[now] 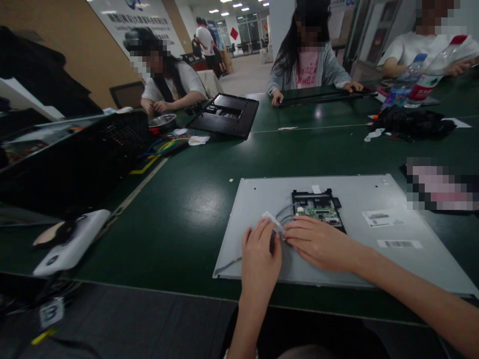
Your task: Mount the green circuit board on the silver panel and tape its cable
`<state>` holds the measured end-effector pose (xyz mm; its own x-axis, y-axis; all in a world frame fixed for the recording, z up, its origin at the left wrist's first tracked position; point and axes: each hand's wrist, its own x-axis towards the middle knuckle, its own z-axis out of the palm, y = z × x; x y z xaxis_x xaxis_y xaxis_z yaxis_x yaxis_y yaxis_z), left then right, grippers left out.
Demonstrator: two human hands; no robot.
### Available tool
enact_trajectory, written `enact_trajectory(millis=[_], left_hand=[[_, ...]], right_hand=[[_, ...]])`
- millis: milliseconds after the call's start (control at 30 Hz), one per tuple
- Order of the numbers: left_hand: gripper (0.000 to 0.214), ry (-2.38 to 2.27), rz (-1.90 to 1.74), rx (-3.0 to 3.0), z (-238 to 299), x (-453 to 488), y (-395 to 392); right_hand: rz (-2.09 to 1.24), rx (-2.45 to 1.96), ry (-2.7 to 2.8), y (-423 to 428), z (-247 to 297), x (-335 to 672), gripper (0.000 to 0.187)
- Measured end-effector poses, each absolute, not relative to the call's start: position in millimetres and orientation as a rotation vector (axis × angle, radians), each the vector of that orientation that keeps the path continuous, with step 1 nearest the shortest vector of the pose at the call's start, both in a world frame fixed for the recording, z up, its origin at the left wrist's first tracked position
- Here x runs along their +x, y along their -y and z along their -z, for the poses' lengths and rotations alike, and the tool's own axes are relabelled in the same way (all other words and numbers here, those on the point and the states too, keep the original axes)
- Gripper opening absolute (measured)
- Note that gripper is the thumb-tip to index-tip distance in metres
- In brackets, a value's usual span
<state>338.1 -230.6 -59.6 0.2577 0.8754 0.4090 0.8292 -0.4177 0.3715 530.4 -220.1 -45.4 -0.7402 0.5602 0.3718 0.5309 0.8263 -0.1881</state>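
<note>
A flat grey display panel (355, 199) lies back side up on the table, with a small green circuit board (318, 214) in a black frame at its middle. A white strip of tape (275, 223) is over the grey cables (285, 212) left of the board. My left hand (262, 254) pinches the tape from the left, fingers curled. From the right, my right hand (322, 244) has its fingertips together at the tape's other end, its palm low over the panel and hiding the board's lower part. One cable (229, 264) runs on toward the panel's left corner.
A black housing (232, 117) stands farther back on the green table (179, 214). At left are a large black case (71, 164) and a white device (75, 242). Bottles (407, 80), a black bag (415, 122) and a phone-like object (441, 187) sit right. Other people sit opposite.
</note>
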Motion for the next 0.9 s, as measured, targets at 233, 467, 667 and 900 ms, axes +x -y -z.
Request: enact_trajectory(millis=[233, 467, 667, 900], left_hand=[[0.026, -1.664, -0.802, 2.418, 59, 338, 231], [0.028, -1.713, -0.704, 2.392, 58, 340, 233], [0.035, -1.69, -0.761, 2.381, 56, 338, 232], [0.039, -1.673, -1.0, 2.293, 52, 337, 232]], right_hand=[[-0.144, -0.819, 2.592, 221, 42, 530, 0.024], [-0.233, -0.795, 2.577, 223, 39, 531, 0.024], [-0.372, -0.935, 2.349, 226, 9, 551, 0.027], [-0.383, -1.698, 1.565, 272, 18, 632, 0.038]])
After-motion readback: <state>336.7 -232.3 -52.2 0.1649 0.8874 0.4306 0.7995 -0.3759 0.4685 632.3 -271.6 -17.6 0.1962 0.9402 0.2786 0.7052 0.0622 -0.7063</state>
